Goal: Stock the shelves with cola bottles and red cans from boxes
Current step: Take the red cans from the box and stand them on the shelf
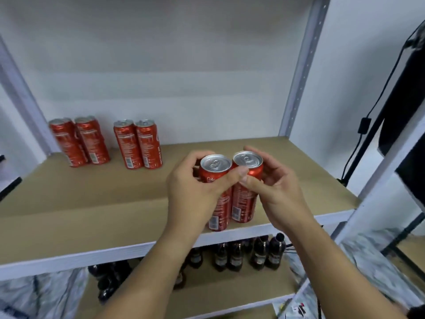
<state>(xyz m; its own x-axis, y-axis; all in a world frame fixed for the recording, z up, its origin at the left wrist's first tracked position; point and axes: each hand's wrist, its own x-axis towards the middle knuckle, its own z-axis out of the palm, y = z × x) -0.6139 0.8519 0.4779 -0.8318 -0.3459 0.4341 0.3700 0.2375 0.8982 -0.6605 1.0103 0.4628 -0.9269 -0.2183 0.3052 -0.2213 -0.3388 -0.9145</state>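
Between the palms, two red cans stand at the shelf edge; left hand and right hand each curl around one. Best slide both back together, upright, toward the can rows beyond-left.

Held cans: the left can and the right can, centre of the frame, look like glossy red-painted metal; their tops are bare silver metal, smooth and shiny.
Back cans: the four cans, upper left on the shelf, have the same glossy red finish with silver lids.
Shelf board: matt tan surface, like fibreboard or cardboard, smooth.
Shelf frame: pale painted metal, matt, with small holes in the upright.
Cola bottles: lower centre, dark glossy plastic.
Cable: right side, black, smooth plastic coat.
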